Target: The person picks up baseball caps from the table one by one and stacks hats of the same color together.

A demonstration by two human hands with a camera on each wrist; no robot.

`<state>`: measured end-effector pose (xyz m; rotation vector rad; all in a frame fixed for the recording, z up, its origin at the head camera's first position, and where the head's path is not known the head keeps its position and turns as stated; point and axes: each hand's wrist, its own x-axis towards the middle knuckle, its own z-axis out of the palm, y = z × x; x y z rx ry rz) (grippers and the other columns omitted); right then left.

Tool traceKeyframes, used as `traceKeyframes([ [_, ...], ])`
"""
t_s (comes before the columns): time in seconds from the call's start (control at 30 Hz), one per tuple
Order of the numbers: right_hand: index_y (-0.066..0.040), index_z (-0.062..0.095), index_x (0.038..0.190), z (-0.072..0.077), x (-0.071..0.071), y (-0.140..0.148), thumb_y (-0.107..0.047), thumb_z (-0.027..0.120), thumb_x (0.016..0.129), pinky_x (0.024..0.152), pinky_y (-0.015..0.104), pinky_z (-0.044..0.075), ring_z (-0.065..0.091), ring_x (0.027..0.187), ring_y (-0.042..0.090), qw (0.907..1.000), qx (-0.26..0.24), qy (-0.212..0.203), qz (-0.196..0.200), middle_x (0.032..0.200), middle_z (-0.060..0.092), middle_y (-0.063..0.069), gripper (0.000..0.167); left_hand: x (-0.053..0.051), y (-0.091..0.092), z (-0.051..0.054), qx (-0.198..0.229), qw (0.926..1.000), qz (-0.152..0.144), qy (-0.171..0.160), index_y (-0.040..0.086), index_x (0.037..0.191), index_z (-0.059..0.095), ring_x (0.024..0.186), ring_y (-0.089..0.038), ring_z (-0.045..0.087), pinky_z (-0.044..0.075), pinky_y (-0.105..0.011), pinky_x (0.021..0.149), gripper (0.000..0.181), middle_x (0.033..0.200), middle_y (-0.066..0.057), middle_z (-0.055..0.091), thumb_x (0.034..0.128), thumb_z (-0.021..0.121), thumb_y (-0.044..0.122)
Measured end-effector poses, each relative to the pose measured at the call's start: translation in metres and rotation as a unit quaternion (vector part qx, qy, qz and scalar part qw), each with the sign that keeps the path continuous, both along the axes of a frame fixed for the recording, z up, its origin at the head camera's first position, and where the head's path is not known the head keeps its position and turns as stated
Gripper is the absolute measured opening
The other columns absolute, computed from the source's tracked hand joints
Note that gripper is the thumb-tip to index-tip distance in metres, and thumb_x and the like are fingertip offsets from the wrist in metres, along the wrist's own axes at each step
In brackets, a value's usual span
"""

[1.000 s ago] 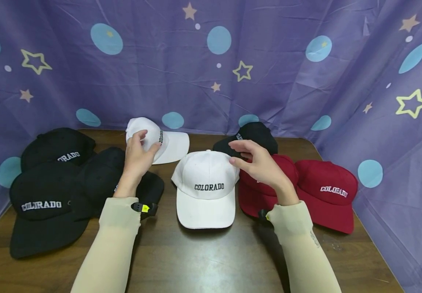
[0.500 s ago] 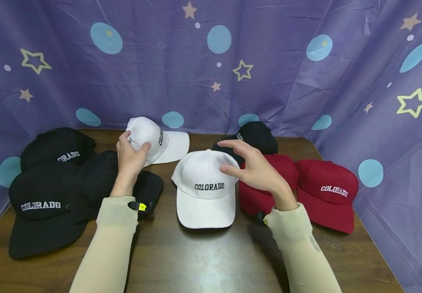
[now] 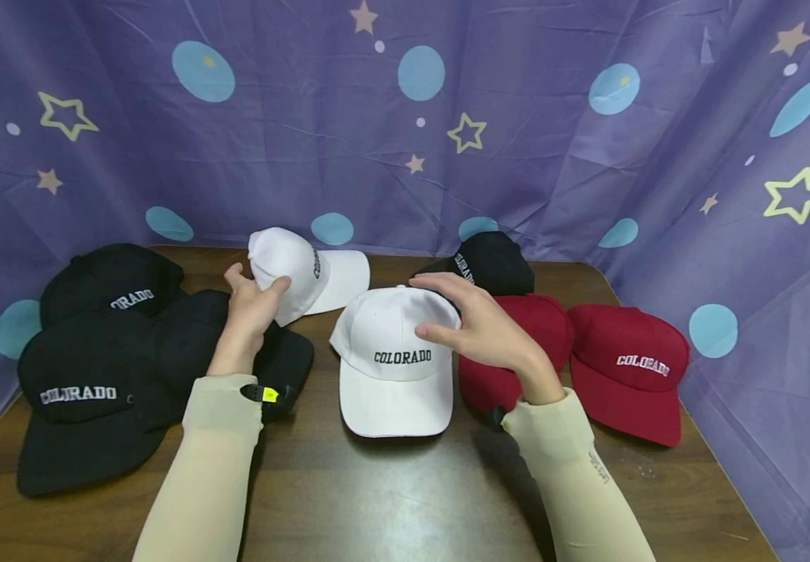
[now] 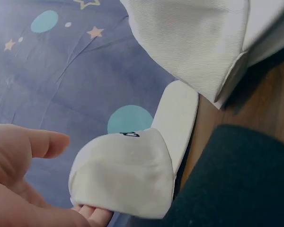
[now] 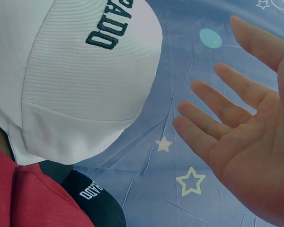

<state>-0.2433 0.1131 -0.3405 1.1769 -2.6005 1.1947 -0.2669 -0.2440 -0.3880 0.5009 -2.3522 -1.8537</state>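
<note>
A white baseball cap (image 3: pixel 291 269) stands at the back left, its brim to the right. My left hand (image 3: pixel 246 312) is at its near left side. In the left wrist view the fingertips (image 4: pixel 93 213) reach the rim of that white cap (image 4: pixel 120 172), while the thumb stays apart from it. A second white cap (image 3: pixel 396 351), lettered COLORADO, sits in the middle with its brim toward me. Over its right side hovers my right hand (image 3: pixel 485 326), fingers extended and thumb spread. The right wrist view shows that hand (image 5: pixel 246 123) apart from the front white cap (image 5: pixel 85 85).
Several black caps (image 3: pixel 78 375) cluster on the left of the wooden table (image 3: pixel 377 507). At the right are two red caps, the outer red cap (image 3: pixel 626 367) near the table edge. One black cap (image 3: pixel 499 265) lies behind them. A purple curtain (image 3: pixel 349 117) hangs along the back.
My left hand has come down and left to the back white cap, which has shifted slightly right. The right hand has lowered and moved a little left over the front white cap.
</note>
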Motion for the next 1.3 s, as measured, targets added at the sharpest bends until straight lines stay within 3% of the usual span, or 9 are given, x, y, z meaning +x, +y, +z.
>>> traceKeyframes([
  [0.1, -0.012, 0.059, 0.15, -0.002, -0.001, 0.0, -0.02, 0.083, 0.095, 0.118, 0.042, 0.042, 0.05, 0.141, 0.014, 1.0, -0.002, -0.001, 0.003, 0.15, 0.057, -0.001, 0.061, -0.002, -0.001, -0.003, 0.03, 0.9994, -0.017, -0.006, 0.004, 0.165, -0.011, 0.159, -0.035, 0.019, 0.02, -0.048, 0.129, 0.094, 0.171, -0.029, 0.013, 0.1063, 0.057, 0.031],
  [0.2, -0.013, 0.06, 0.15, -0.002, -0.001, 0.0, -0.02, 0.083, 0.095, 0.118, 0.042, 0.042, 0.05, 0.141, 0.014, 1.0, -0.002, -0.001, 0.004, 0.151, 0.057, -0.001, 0.06, -0.006, 0.0, -0.007, 0.062, 0.9966, -0.053, 0.002, -0.007, 0.164, 0.005, 0.156, -0.031, 0.027, 0.024, -0.045, 0.128, 0.082, 0.169, -0.026, 0.024, 0.1083, 0.055, 0.026],
  [0.33, -0.012, 0.06, 0.149, -0.002, -0.002, 0.0, -0.019, 0.083, 0.095, 0.119, 0.042, 0.041, 0.05, 0.141, 0.015, 1.0, 0.002, 0.001, 0.003, 0.151, 0.056, 0.0, 0.06, -0.009, 0.002, -0.011, 0.093, 0.9907, -0.097, 0.021, -0.01, 0.16, 0.023, 0.15, -0.028, 0.039, 0.032, -0.043, 0.125, 0.065, 0.163, -0.022, 0.036, 0.1108, 0.053, 0.02],
  [0.5, -0.01, 0.06, 0.149, -0.002, -0.001, 0.0, -0.018, 0.083, 0.094, 0.119, 0.043, 0.041, 0.05, 0.141, 0.016, 1.0, 0.001, 0.001, 0.004, 0.151, 0.056, 0.001, 0.06, -0.009, 0.006, -0.01, 0.11, 0.9881, -0.094, 0.053, -0.005, 0.156, 0.036, 0.135, -0.018, 0.053, 0.041, -0.039, 0.119, 0.057, 0.153, -0.016, 0.05, 0.1099, 0.058, 0.019],
  [0.67, -0.011, 0.06, 0.149, -0.002, -0.002, 0.0, -0.018, 0.083, 0.095, 0.119, 0.043, 0.041, 0.05, 0.141, 0.016, 1.0, 0.001, 0.002, 0.005, 0.15, 0.057, 0.001, 0.059, -0.008, 0.011, -0.005, 0.111, 0.9868, -0.072, 0.093, -0.004, 0.149, 0.049, 0.116, -0.01, 0.062, 0.05, -0.027, 0.103, 0.049, 0.135, -0.009, 0.064, 0.1072, 0.064, 0.017],
  [0.8, -0.011, 0.061, 0.149, -0.002, -0.002, 0.001, -0.017, 0.083, 0.094, 0.118, 0.041, 0.042, 0.051, 0.14, 0.015, 1.0, 0.001, 0.002, 0.006, 0.15, 0.057, 0.0, 0.059, -0.006, 0.013, 0.001, 0.075, 0.9886, -0.053, 0.119, -0.003, 0.141, 0.058, 0.11, -0.011, 0.064, 0.052, -0.024, 0.095, 0.044, 0.127, -0.006, 0.068, 0.1063, 0.067, 0.023],
  [0.97, -0.011, 0.061, 0.148, -0.001, -0.002, 0.002, -0.017, 0.082, 0.095, 0.118, 0.041, 0.042, 0.051, 0.14, 0.015, 1.0, 0.003, 0.006, 0.004, 0.15, 0.057, 0.0, 0.058, 0.002, 0.016, 0.017, 0.003, 0.9886, -0.036, 0.146, 0.004, 0.139, 0.063, 0.106, -0.014, 0.063, 0.051, -0.028, 0.092, 0.043, 0.123, -0.007, 0.07, 0.1064, 0.067, 0.031],
  [1.1, -0.01, 0.061, 0.149, 0.001, -0.002, 0.004, -0.017, 0.082, 0.095, 0.117, 0.042, 0.043, 0.051, 0.14, 0.016, 1.0, 0.003, 0.007, 0.001, 0.15, 0.057, 0.001, 0.058, 0.013, 0.019, 0.033, -0.044, 0.9817, -0.019, 0.184, 0.007, 0.139, 0.066, 0.101, -0.015, 0.058, 0.05, -0.027, 0.087, 0.042, 0.12, -0.009, 0.07, 0.106, 0.068, 0.032],
  [1.3, -0.013, 0.059, 0.15, 0.002, -0.003, 0.009, -0.018, 0.082, 0.095, 0.119, 0.045, 0.041, 0.05, 0.143, 0.017, 0.9999, 0.002, 0.011, -0.006, 0.152, 0.057, 0.001, 0.06, 0.031, 0.022, 0.058, -0.099, 0.964, -0.003, 0.247, 0.008, 0.139, 0.067, 0.097, -0.015, 0.055, 0.048, -0.025, 0.082, 0.039, 0.113, -0.009, 0.068, 0.1063, 0.068, 0.028],
])
